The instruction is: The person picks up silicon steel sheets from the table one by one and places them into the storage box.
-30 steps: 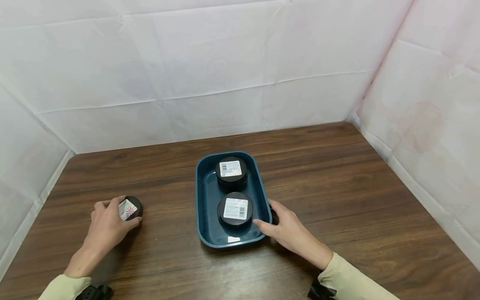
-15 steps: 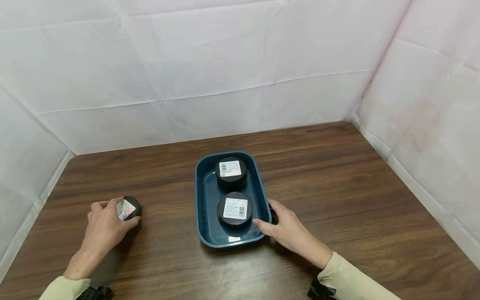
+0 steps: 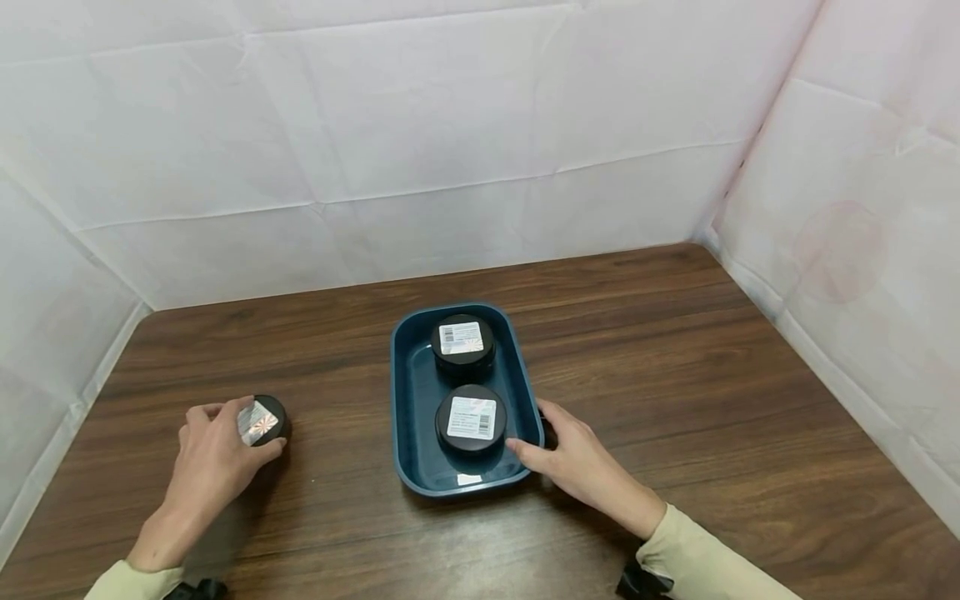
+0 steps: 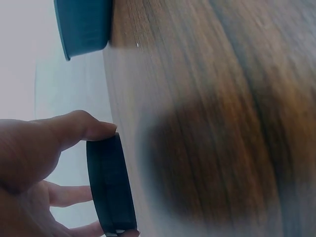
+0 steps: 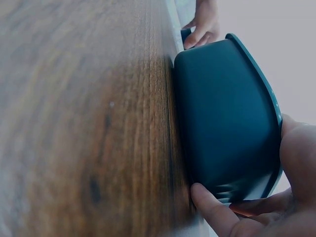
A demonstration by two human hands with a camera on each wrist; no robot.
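Observation:
My left hand (image 3: 210,454) grips a low, round black jar (image 3: 262,419) with a white and silver label on top, at the left of the table. In the left wrist view the thumb and fingertips are on opposite sides of the jar (image 4: 111,182), its edge close over the wood. With the thumb over its rim and fingers against the outer wall, my right hand (image 3: 581,458) holds the blue tray (image 3: 405,400) at its near right corner. Two larger black jars with white labels stand inside: a far one (image 3: 462,340) and a near one (image 3: 471,421).
The brown wood table (image 3: 675,375) carries the tray near its middle. White sheeting (image 3: 412,125) rises behind the back edge, with more white sheeting (image 3: 862,275) along the right side and the left side.
Over the last half second my left hand and the small jar have shifted slightly right and nearer. My right hand, the tray and its two jars stay in place.

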